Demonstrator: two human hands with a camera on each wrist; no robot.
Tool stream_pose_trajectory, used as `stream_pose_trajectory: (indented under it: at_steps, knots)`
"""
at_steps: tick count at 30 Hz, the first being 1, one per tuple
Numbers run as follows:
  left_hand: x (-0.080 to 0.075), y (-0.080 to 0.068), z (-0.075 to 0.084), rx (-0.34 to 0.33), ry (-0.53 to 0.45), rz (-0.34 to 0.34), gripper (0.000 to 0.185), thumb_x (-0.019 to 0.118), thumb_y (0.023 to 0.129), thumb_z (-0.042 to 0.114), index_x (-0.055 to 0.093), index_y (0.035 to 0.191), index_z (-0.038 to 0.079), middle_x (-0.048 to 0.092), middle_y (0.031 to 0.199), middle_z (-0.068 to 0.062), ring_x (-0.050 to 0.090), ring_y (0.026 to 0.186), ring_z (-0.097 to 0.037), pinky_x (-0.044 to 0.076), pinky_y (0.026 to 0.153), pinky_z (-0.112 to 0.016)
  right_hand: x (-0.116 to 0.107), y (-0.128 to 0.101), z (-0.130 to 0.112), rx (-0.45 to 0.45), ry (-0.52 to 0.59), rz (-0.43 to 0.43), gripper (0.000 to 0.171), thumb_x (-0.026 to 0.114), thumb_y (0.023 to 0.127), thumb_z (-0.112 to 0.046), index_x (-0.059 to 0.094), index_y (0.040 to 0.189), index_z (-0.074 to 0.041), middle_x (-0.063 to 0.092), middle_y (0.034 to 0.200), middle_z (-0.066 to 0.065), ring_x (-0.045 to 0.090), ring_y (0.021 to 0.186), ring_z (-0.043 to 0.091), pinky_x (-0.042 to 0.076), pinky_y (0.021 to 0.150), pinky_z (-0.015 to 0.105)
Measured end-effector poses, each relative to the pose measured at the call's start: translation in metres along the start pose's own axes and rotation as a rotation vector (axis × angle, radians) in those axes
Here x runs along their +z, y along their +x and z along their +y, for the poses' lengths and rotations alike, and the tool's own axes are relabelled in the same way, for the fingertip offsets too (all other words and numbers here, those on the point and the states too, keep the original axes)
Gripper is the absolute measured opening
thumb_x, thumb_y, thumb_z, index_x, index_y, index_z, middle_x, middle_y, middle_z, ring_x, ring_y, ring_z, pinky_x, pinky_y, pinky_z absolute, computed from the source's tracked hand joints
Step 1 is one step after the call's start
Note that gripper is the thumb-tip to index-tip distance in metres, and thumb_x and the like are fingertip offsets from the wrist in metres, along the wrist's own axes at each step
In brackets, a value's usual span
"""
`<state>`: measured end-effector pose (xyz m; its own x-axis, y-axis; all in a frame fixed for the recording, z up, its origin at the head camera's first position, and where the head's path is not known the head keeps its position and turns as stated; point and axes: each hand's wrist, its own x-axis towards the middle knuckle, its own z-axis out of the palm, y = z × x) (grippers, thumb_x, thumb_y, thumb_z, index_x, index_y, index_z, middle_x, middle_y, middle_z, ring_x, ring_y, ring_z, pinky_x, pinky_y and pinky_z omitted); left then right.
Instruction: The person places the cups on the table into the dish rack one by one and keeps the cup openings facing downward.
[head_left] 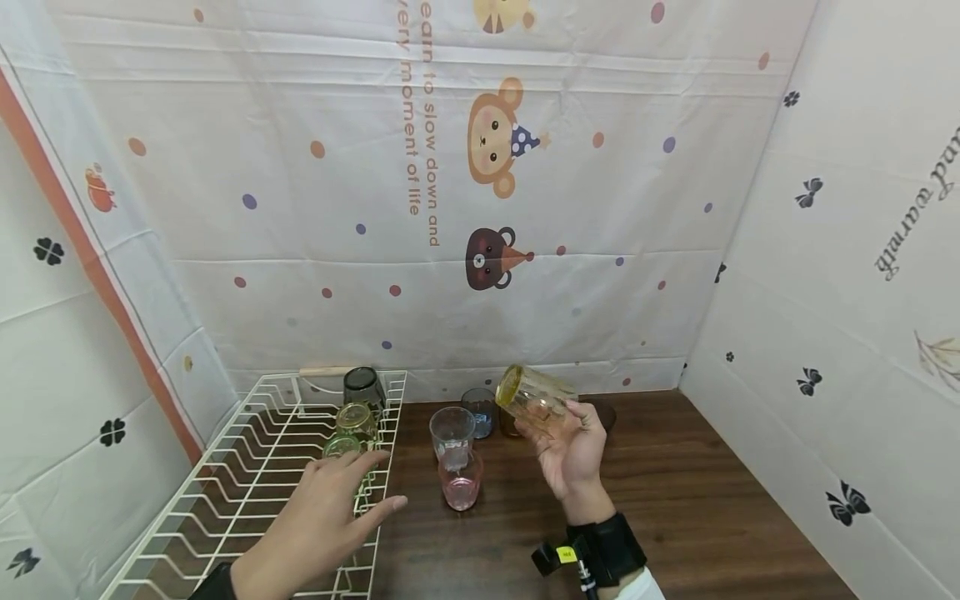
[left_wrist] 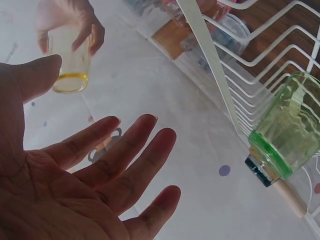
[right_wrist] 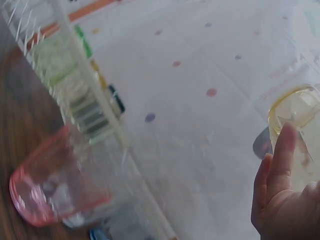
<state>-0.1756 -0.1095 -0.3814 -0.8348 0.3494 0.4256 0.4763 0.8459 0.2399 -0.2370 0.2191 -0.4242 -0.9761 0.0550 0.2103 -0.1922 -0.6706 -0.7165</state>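
My right hand (head_left: pixel 573 454) grips a yellow-tinted glass (head_left: pixel 536 392) above the table, tilted with its thick yellow end toward the upper left. In the left wrist view, the same glass (left_wrist: pixel 70 62) appears at the upper left. My left hand (head_left: pixel 322 512) is held over the wire rack, fingers and thumb spread, nothing in it. Just beyond its fingers, a green glass (head_left: pixel 342 446), a yellow glass (head_left: pixel 356 417) and a dark glass (head_left: pixel 363 387) stand in a row, bottoms up. The left hand partly hides the green one.
The white wire dish rack (head_left: pixel 177 493) takes up the left side. Right of it on the brown table (head_left: pixel 690 500) stand a pink glass (head_left: pixel 461 487), a clear glass (head_left: pixel 452 427) and a bluish glass (head_left: pixel 480 412). Printed cloth walls (head_left: pixel 600 208) enclose the back and sides.
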Motion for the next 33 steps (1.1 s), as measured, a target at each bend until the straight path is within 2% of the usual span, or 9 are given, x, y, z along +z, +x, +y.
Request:
stream_pose_trajectory:
  at_steps: [3, 6, 10, 16, 22, 28, 30, 33]
  knots:
    - [0.001, 0.002, 0.003, 0.010, -0.006, 0.008, 0.057, 0.081, 0.090, 0.055, 0.072, 0.133, 0.019, 0.076, 0.124, -0.008, 0.073, 0.116, -0.035, 0.052, 0.102, -0.061, 0.003, -0.002, -0.002, 0.026, 0.064, -0.025, 0.043, 0.016, 0.109, -0.033, 0.045, 0.132, -0.010, 0.073, 0.105, 0.000, 0.074, 0.097, 0.015, 0.064, 0.084, 0.026]
    - [0.001, 0.005, 0.007, 0.019, -0.020, 0.011, 0.054, 0.082, 0.090, 0.053, 0.072, 0.132, 0.020, 0.076, 0.122, -0.006, 0.073, 0.114, -0.032, 0.054, 0.101, -0.057, 0.005, -0.002, -0.002, 0.034, 0.097, -0.050, 0.043, 0.014, 0.109, -0.033, 0.043, 0.132, -0.010, 0.074, 0.105, 0.000, 0.074, 0.098, 0.015, 0.065, 0.084, 0.027]
    - [0.002, 0.013, 0.012, 0.011, -0.047, -0.021, 0.055, 0.082, 0.091, 0.051, 0.070, 0.135, 0.020, 0.075, 0.124, -0.004, 0.073, 0.114, -0.030, 0.054, 0.100, -0.055, 0.007, -0.003, -0.001, 0.038, 0.109, -0.061, 0.044, 0.014, 0.109, -0.034, 0.039, 0.136, -0.010, 0.072, 0.112, 0.002, 0.073, 0.100, 0.015, 0.065, 0.083, 0.026]
    - [0.011, 0.034, 0.021, 0.024, -0.073, -0.065, 0.063, 0.082, 0.093, 0.047, 0.064, 0.144, 0.015, 0.072, 0.126, -0.007, 0.071, 0.117, -0.030, 0.054, 0.103, -0.056, 0.010, -0.004, 0.001, 0.051, 0.166, -0.047, 0.047, 0.016, 0.109, -0.041, 0.033, 0.142, -0.013, 0.063, 0.126, 0.005, 0.072, 0.107, 0.016, 0.065, 0.083, 0.026]
    - [0.024, 0.061, 0.034, 0.140, -0.095, 0.033, 0.075, 0.086, 0.090, 0.041, 0.056, 0.152, 0.009, 0.069, 0.129, -0.014, 0.071, 0.115, -0.034, 0.057, 0.099, -0.056, 0.015, -0.007, 0.004, 0.070, 0.196, -0.044, 0.051, 0.018, 0.108, -0.045, 0.034, 0.145, -0.014, 0.063, 0.127, 0.004, 0.070, 0.107, 0.016, 0.064, 0.081, 0.025]
    - [0.037, 0.087, 0.051, 0.206, -0.259, 0.058, 0.096, 0.083, 0.092, 0.045, 0.033, 0.168, 0.014, 0.049, 0.158, -0.020, 0.060, 0.138, -0.038, 0.056, 0.110, -0.053, 0.022, -0.011, 0.013, 0.123, 0.202, -0.111, 0.056, 0.012, 0.108, -0.044, 0.029, 0.152, -0.013, 0.060, 0.134, 0.004, 0.068, 0.113, 0.016, 0.064, 0.084, 0.026]
    - [0.041, 0.092, 0.055, 0.228, -0.308, 0.061, 0.097, 0.082, 0.093, 0.045, 0.028, 0.170, 0.017, 0.044, 0.163, -0.018, 0.055, 0.145, -0.038, 0.054, 0.114, -0.053, 0.025, -0.012, 0.016, 0.143, 0.201, -0.127, 0.058, 0.012, 0.108, -0.044, 0.029, 0.153, -0.012, 0.058, 0.135, 0.005, 0.066, 0.113, 0.015, 0.063, 0.084, 0.024]
    - [0.045, 0.096, 0.060, 0.265, -0.364, 0.082, 0.094, 0.080, 0.095, 0.042, 0.028, 0.170, 0.020, 0.045, 0.163, -0.015, 0.052, 0.149, -0.036, 0.051, 0.117, -0.053, 0.030, -0.012, 0.019, 0.155, 0.189, -0.132, 0.059, 0.011, 0.108, -0.046, 0.032, 0.152, -0.012, 0.058, 0.133, 0.003, 0.064, 0.109, 0.013, 0.062, 0.083, 0.022]
